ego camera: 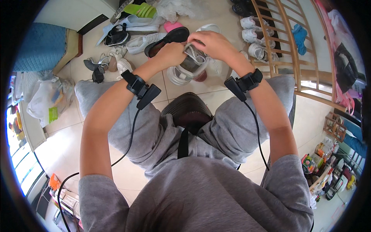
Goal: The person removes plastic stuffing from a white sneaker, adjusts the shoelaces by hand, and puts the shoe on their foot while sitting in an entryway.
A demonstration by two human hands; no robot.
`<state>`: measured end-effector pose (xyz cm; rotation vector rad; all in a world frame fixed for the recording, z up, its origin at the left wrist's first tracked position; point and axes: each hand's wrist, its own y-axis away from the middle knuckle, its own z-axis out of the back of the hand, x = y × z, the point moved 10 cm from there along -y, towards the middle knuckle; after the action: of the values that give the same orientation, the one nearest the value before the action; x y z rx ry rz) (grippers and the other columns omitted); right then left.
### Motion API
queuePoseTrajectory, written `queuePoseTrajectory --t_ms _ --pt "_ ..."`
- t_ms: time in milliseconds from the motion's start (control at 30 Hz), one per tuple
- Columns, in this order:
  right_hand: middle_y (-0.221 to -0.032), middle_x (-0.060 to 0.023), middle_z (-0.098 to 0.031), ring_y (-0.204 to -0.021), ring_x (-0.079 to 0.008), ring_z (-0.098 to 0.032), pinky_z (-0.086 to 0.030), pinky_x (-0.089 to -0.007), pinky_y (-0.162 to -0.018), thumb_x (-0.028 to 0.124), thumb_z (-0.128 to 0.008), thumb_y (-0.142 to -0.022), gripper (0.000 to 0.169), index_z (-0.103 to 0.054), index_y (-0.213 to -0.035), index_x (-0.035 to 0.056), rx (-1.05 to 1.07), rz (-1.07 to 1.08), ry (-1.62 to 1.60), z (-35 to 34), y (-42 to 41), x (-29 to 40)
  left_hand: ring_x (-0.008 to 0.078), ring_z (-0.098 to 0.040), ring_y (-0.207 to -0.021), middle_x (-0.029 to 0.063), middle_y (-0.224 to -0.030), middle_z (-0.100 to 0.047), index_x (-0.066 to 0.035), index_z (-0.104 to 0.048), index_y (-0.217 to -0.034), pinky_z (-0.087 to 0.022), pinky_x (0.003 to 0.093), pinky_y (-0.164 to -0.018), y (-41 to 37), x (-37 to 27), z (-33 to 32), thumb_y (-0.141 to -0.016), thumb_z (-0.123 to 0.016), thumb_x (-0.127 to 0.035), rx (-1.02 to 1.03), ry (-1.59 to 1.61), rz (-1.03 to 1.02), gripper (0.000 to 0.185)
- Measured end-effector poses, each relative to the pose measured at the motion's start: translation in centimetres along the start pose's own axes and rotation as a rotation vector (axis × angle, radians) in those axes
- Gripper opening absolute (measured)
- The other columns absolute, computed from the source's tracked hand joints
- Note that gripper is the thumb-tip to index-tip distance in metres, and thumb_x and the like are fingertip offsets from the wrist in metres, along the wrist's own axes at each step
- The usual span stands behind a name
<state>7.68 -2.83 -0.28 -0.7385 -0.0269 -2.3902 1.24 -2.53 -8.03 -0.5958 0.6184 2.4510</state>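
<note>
A light grey-white lace-up shoe [188,68] is in front of me, its opening towards me and its rope-like laces [200,59] loose over the tongue. My left hand [174,54] is closed at the left upper edge of the shoe, gripping its tongue or collar; the fingertips are partly hidden. My right hand [209,43] curls over the right side by the laces, and what its fingers pinch cannot be made out. A black shoe with a brown insole [155,50] lies just beyond my left hand. Something reddish [200,76] shows under the light shoe.
Many shoes lie on the tiled floor [165,87], among them white sneakers [139,43], black sandals [116,37] and green slippers [142,11]. At right stands a wooden rack [294,52] beside more white shoes [255,36]. Plastic bags [46,98] sit at left, near a blue-covered seat [40,46].
</note>
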Motion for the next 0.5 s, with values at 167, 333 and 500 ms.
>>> queuePoseTrajectory --t_ms 167,333,500 --pt "-0.092 -0.0117 -0.061 -0.084 -0.0283 -0.058 -0.045 -0.0349 -0.072 0.019 -0.053 -0.08 0.025 -0.052 -0.103 0.0079 0.02 -0.212 -0.054 -0.6 1.2 -3.8 0.033 -0.062 -0.064 0.0246 -0.077 -0.059 0.007 -0.055 -0.088 -0.05 0.0387 -0.052 1.9 6.1 -4.0 -0.076 -0.047 -0.019 0.179 0.29 0.285 0.029" --pt "-0.09 -0.0137 -0.062 -0.08 -0.0276 -0.059 -0.046 -0.0344 -0.071 0.019 -0.054 -0.078 0.023 -0.057 -0.094 0.0045 0.408 -0.405 -0.072 -9.9 6.6 -11.0 0.0295 -0.062 -0.052 0.0262 -0.068 -0.058 0.014 -0.053 -0.076 -0.051 0.0344 -0.044 6.7 9.1 -3.9 -0.08 -0.046 -0.023 0.266 0.433 0.517 0.038" --pt "-0.09 -0.016 -0.061 -0.083 -0.0276 -0.058 -0.045 -0.0343 -0.073 0.019 -0.055 -0.073 0.018 -0.061 -0.076 0.0026 0.575 -0.497 -0.236 -21.1 10.4 -14.1 0.0322 -0.062 -0.062 0.0242 -0.08 -0.058 0.015 -0.053 -0.087 -0.054 0.0363 -0.047 10.6 11.3 -6.2 -0.079 -0.047 -0.017 0.367 0.581 0.726 0.034"
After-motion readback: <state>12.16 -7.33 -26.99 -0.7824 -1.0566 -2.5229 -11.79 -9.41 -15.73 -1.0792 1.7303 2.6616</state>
